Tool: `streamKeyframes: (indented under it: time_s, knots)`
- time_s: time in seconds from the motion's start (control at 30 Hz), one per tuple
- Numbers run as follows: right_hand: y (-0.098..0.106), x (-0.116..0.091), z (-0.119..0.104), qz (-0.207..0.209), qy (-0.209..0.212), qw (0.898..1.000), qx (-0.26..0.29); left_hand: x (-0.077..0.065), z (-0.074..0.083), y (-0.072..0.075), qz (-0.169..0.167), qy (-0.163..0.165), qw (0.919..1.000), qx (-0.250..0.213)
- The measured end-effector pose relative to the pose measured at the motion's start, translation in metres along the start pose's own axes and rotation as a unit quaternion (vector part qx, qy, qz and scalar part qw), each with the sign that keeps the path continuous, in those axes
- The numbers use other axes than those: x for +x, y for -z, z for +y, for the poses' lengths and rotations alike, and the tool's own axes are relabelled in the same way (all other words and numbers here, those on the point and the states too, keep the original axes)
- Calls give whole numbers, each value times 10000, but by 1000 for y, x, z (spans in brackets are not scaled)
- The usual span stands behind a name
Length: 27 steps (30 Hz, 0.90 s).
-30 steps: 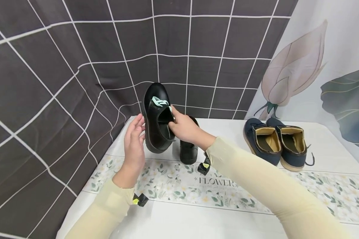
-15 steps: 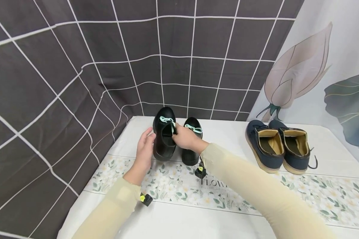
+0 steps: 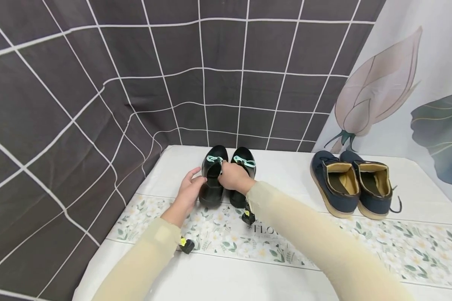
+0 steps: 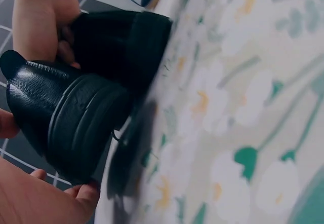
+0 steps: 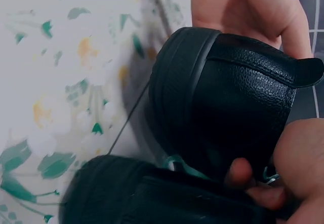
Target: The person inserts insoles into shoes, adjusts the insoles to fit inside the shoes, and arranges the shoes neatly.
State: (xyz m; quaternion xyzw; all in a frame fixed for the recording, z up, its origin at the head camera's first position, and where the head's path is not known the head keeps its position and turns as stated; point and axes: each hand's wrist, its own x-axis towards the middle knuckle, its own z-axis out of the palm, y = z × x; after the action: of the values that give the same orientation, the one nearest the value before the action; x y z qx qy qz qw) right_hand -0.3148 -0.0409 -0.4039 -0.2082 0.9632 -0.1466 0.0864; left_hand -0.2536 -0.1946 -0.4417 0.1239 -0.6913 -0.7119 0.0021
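The left black shoe (image 3: 211,195) has mint-green laces and points toward the back wall. My right hand (image 3: 234,177) pinches its inner collar, fingers outside and thumb toward the opening. My left hand (image 3: 189,189) lies along its outer side, thumb at the collar and fingers extended beside the upper. In the left wrist view, the shoe's heel (image 4: 86,120) is close over the floral surface, with fingertips near the sole edge. The matching right black shoe (image 3: 238,200) stands right alongside, partly hidden under my right hand. Both toes are roughly level.
A pair of navy shoes (image 3: 337,186) with tan linings stands to the right, one lace trailing. A floral strip (image 3: 226,234) with lettering crosses the white surface (image 3: 278,171). Dark grid-patterned cloth (image 3: 165,54) rises behind and at left; a flower-print curtain (image 3: 384,83) hangs at right.
The left black shoe, held up and tilted earlier, has come down and rightward beside its mate. Both hands have moved with it, the left now touching its side.
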Motion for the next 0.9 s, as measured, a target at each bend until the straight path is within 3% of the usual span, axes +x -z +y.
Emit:
streamKeyframes:
  time_s: [0.23,0.5,0.63,0.73,0.83,0.9]
  knots:
    - [-6,-6,-1,156,-120,9997,-129,8,-14,-4,-161,260,9986,433]
    - [-8,-18,5,298,281,9987,316,6,-14,-11,-226,11,9931,1151]
    - [-9,-23,18,651,556,9942,655,2,-12,-13,-88,-271,9862,1628]
    - [-6,-27,31,994,828,9868,974,-2,-10,-15,107,-962,9729,2099]
    - [0,-34,46,1244,998,9802,1171,-7,-6,-17,175,-1783,9473,2654]
    - [4,-41,56,1378,1054,9777,1185,-11,-4,-18,21,-2142,9287,3028]
